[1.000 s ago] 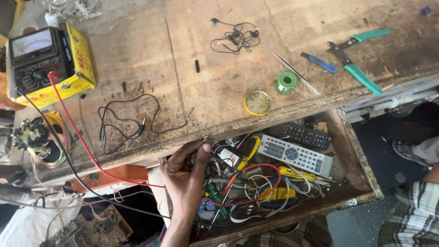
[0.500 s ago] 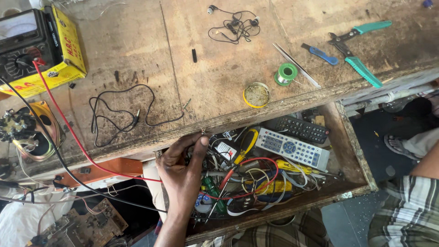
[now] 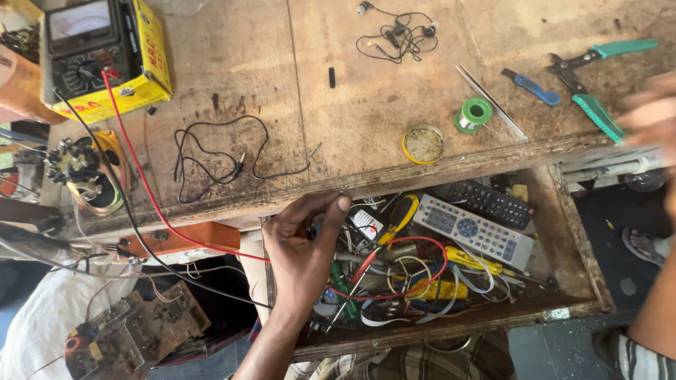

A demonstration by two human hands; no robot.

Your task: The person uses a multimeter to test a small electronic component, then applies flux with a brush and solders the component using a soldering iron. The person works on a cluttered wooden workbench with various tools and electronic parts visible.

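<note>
My left hand (image 3: 303, 246) reaches into an open wooden drawer (image 3: 451, 327) below the workbench edge. Its fingers are curled among tangled wires at the drawer's upper left, thumb tip close to the bench edge; whether they pinch anything is hidden. A grey remote control (image 3: 473, 231) and a black remote control (image 3: 489, 203) lie in the drawer to the right of that hand, with yellow-handled tools and red wire between. My right hand (image 3: 651, 116) is a blur at the right edge, next to green-handled pliers (image 3: 598, 105).
On the bench: an analogue multimeter (image 3: 84, 49) in a yellow box with a red lead (image 3: 141, 169), a black cable (image 3: 211, 155), earphones (image 3: 394, 32), a green solder spool (image 3: 473, 112), a round tin (image 3: 423, 144), a blue knife (image 3: 531, 88). A circuit board (image 3: 141, 331) lies lower left.
My left hand has shifted slightly up toward the bench edge inside the drawer. My right hand has come into view at the right, near the pliers.
</note>
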